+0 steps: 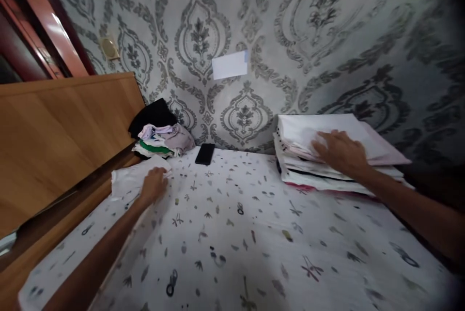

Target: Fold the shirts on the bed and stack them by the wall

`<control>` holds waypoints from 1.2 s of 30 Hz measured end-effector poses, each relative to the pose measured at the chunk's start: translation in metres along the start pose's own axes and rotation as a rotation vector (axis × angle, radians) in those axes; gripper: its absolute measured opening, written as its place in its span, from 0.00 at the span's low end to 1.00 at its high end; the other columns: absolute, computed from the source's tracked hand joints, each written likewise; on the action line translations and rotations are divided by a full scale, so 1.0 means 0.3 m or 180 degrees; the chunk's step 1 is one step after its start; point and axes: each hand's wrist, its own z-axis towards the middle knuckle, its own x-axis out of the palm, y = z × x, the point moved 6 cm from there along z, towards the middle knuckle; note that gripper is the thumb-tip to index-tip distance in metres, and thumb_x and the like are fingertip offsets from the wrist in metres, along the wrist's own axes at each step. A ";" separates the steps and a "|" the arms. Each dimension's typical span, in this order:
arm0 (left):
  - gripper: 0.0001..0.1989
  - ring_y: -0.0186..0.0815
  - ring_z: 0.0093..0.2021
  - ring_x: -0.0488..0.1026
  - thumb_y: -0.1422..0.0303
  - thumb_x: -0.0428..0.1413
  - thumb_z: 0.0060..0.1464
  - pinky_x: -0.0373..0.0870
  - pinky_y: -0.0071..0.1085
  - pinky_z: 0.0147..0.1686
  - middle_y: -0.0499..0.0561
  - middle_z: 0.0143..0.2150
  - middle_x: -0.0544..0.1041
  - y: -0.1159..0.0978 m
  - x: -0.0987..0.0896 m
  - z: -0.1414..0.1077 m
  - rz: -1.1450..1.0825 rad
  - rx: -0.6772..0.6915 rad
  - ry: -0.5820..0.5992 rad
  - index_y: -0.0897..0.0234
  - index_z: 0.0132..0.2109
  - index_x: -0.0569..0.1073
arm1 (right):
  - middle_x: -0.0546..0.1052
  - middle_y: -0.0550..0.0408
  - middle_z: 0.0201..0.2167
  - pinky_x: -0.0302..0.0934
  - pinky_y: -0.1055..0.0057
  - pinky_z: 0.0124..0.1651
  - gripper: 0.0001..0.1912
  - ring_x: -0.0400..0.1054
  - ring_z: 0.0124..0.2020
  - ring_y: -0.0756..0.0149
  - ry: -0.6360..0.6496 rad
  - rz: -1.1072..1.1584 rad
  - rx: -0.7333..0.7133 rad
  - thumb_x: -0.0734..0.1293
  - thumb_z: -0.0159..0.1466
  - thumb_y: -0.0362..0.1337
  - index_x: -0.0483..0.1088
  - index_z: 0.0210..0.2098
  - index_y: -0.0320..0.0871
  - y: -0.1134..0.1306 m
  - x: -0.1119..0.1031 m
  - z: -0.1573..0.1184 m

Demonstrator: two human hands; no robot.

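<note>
My left hand is at the left, its fingers curled at the right end of a white cloth lying on the patterned sheet. Over at the right, my right hand rests on top of a stack of folded fabrics, palm down with its fingers extended over the white top piece. Whether the left fingers grip the cloth or only press on it is hard to see.
A small pile of folded clothes with a black item sits at the back left. Beside it lies a black phone. A wooden board borders the left side. Patterned wallpaper with a white paper rises behind.
</note>
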 end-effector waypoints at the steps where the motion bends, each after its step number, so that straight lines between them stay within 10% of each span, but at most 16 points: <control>1: 0.12 0.56 0.59 0.65 0.70 0.56 0.49 0.61 0.50 0.57 0.62 0.51 0.74 0.072 -0.046 0.016 0.0196 -0.0097 -0.0069 0.64 0.43 0.73 | 0.68 0.31 0.61 0.58 0.48 0.59 0.22 0.60 0.64 0.46 -0.0033 0.0067 -0.0030 0.55 0.70 0.42 0.71 0.56 0.39 0.028 -0.037 -0.025; 6: 0.05 0.52 0.50 0.72 0.67 0.55 0.54 0.66 0.40 0.47 0.60 0.45 0.76 0.267 -0.123 0.062 0.0790 -0.0124 0.0063 0.62 0.37 0.72 | 0.71 0.34 0.59 0.57 0.52 0.64 0.20 0.63 0.63 0.48 0.0324 0.0974 -0.0868 0.58 0.66 0.42 0.75 0.49 0.42 0.262 -0.127 -0.300; 12: 0.08 0.49 0.48 0.74 0.73 0.47 0.59 0.66 0.37 0.43 0.61 0.43 0.77 0.255 -0.116 0.093 0.1204 -0.0026 0.0156 0.63 0.40 0.70 | 0.75 0.45 0.56 0.67 0.51 0.57 0.19 0.71 0.56 0.51 0.1282 0.2033 -0.1133 0.56 0.68 0.47 0.76 0.47 0.51 0.498 -0.135 -0.674; 17: 0.10 0.49 0.53 0.72 0.72 0.48 0.61 0.66 0.38 0.47 0.64 0.51 0.76 0.187 -0.112 0.068 0.1260 0.0106 0.0249 0.63 0.48 0.69 | 0.71 0.47 0.62 0.68 0.54 0.57 0.21 0.68 0.59 0.52 0.1505 0.2394 -0.1440 0.57 0.70 0.49 0.71 0.56 0.52 0.740 -0.238 -0.743; 25: 0.08 0.54 0.54 0.71 0.77 0.48 0.57 0.65 0.46 0.52 0.66 0.45 0.76 0.290 -0.255 -0.036 0.0976 -0.0018 0.0321 0.66 0.39 0.71 | 0.69 0.46 0.63 0.68 0.53 0.57 0.21 0.66 0.62 0.54 0.1676 0.2522 -0.1785 0.56 0.71 0.46 0.68 0.59 0.51 1.003 -0.290 -0.774; 31: 0.07 0.37 0.40 0.74 0.65 0.52 0.62 0.69 0.28 0.41 0.49 0.36 0.76 0.021 -0.216 -0.254 -0.0081 0.0995 0.0975 0.60 0.35 0.70 | 0.55 0.43 0.71 0.58 0.49 0.65 0.32 0.51 0.71 0.51 0.0838 0.2510 -0.1969 0.59 0.68 0.39 0.52 0.70 0.48 1.191 -0.342 -0.772; 33: 0.10 0.35 0.35 0.71 0.61 0.53 0.62 0.69 0.28 0.36 0.48 0.34 0.73 -0.109 -0.220 -0.406 -0.1242 0.1881 0.1619 0.62 0.36 0.70 | 0.62 0.40 0.67 0.58 0.46 0.64 0.29 0.55 0.68 0.48 0.0654 0.2607 -0.2102 0.60 0.65 0.36 0.58 0.66 0.45 1.225 -0.381 -0.781; 36: 0.12 0.35 0.36 0.70 0.58 0.52 0.63 0.68 0.29 0.38 0.50 0.36 0.73 -0.149 -0.273 -0.541 -0.2118 0.2020 0.1821 0.62 0.40 0.71 | 0.77 0.45 0.47 0.67 0.54 0.51 0.16 0.71 0.50 0.53 0.0879 0.2894 -0.2086 0.59 0.66 0.34 0.71 0.51 0.47 1.211 -0.430 -0.815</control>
